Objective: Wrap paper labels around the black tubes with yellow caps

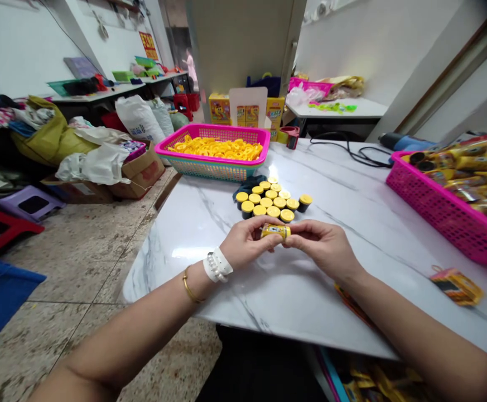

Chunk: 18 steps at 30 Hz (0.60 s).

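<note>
Between my two hands is a small yellow tube-shaped container [275,230] with a printed label, lying on its side just above the table. My left hand [249,239] grips its left end with thumb and fingers, and a white band and a gold bangle circle that wrist. At the right end, the fingertips of my right hand [324,245] pinch the container's yellow end. Just beyond my hands stands a cluster of small dark tubs with yellow lids [267,202], packed side by side. A dark cloth-like thing [249,186] lies behind them.
A pink basket [213,132] of yellow plastic pieces stands at the table's far left. Another pink basket [448,207] at the right holds wrapped yellow containers. A small packet [457,286] lies near my right forearm. A black cable [352,148] crosses the back.
</note>
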Each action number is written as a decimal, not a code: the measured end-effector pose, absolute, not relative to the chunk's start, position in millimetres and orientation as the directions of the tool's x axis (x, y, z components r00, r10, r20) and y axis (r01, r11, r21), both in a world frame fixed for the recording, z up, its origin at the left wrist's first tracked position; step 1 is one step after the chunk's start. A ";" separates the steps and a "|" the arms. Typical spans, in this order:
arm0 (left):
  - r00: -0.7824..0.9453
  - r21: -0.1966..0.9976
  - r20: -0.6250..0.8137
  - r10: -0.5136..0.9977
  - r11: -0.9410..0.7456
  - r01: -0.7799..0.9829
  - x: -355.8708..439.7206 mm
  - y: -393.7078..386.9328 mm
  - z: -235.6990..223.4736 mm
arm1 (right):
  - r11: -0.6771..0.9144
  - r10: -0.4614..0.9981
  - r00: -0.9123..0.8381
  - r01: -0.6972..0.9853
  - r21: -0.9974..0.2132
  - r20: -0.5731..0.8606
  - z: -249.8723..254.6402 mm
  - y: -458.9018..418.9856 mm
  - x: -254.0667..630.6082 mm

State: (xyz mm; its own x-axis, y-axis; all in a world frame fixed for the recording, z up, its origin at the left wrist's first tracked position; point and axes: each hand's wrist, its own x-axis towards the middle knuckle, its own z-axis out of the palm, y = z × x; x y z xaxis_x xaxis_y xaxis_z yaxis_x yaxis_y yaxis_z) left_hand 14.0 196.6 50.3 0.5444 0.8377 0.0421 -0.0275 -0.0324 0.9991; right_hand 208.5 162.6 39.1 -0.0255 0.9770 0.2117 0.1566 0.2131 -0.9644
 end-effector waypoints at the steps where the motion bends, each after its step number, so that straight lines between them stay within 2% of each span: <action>1: 0.536 0.999 -0.013 0.844 0.036 -0.033 12.7 197.0 50.3 | 0.294 0.955 -0.020 0.186 -0.938 0.295 38.3 163.7 209.2; 4: 0.513 0.973 -0.192 0.836 0.231 -0.013 9.2 197.8 51.0 | 0.525 0.841 -0.065 0.330 -0.784 0.536 34.3 165.1 209.2; 6: 0.532 0.982 -0.174 0.829 0.189 0.026 8.1 199.3 51.9 | 0.579 0.807 -0.131 0.368 -0.727 0.576 30.9 166.6 206.2; 9: 0.542 0.992 -0.118 0.832 0.082 0.091 8.5 203.7 52.1 | 0.506 0.858 -0.125 0.374 -0.778 0.498 31.4 171.0 201.7; 13: 0.567 0.991 -0.134 0.813 0.119 0.064 5.6 208.9 48.2 | 0.404 0.912 -0.109 0.417 -0.814 0.396 66.4 161.4 225.4; 18: 0.474 0.990 -0.121 0.872 0.142 -0.008 0.9 212.7 44.0 | 0.378 0.842 0.160 0.507 -0.775 0.516 128.2 129.9 315.2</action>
